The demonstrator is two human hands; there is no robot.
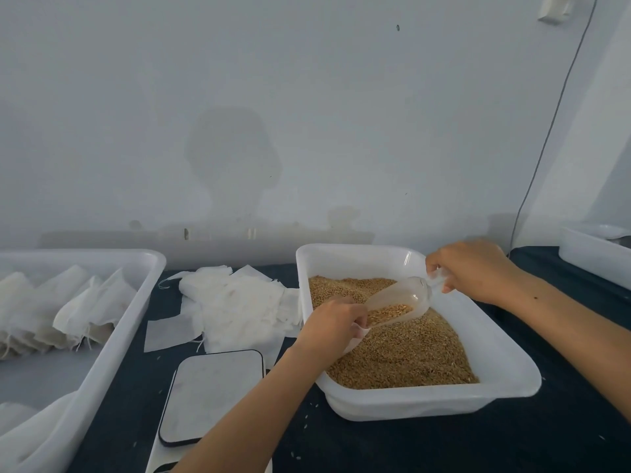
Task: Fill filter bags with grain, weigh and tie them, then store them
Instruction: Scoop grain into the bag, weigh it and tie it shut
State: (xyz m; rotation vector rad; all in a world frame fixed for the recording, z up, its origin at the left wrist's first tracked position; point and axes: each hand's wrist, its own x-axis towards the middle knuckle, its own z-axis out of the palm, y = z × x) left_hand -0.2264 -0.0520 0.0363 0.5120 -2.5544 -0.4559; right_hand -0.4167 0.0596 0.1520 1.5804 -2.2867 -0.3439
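On the dark table we note a scale, loose empty bags and a left tray of filled bags. Over the grain tray, our clear scoop slants, mouth down-left, handle up-right. Right hand pinches the handle; left hand grips a filter bag at the scoop's mouth.

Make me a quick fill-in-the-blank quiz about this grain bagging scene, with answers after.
1. The right hand holds a clear ____ by its handle.
2. The left hand holds a filter bag over the tub of ____.
3. The scale has ____ on it.
4. Filled bags lie in the ____ tub.

Answers: scoop; grain; nothing; left
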